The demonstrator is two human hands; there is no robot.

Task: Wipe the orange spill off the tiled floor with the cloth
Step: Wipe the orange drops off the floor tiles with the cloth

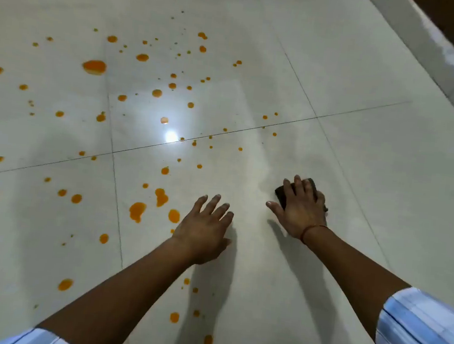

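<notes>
2 hands are on the glossy pale tiled floor: the right hand lies flat, pressing down a small dark folded cloth, and the left hand rests open, fingers spread, holding nothing. The orange spill lies scattered mostly left of the cloth, which sits on a clean patch. Risks: the left palm or a striped sleeve could drag through nearby blots, and 1 small cloth may smear rather than lift. Count: 1 cloth, dozens of droplets, too many to count exactly.
</notes>
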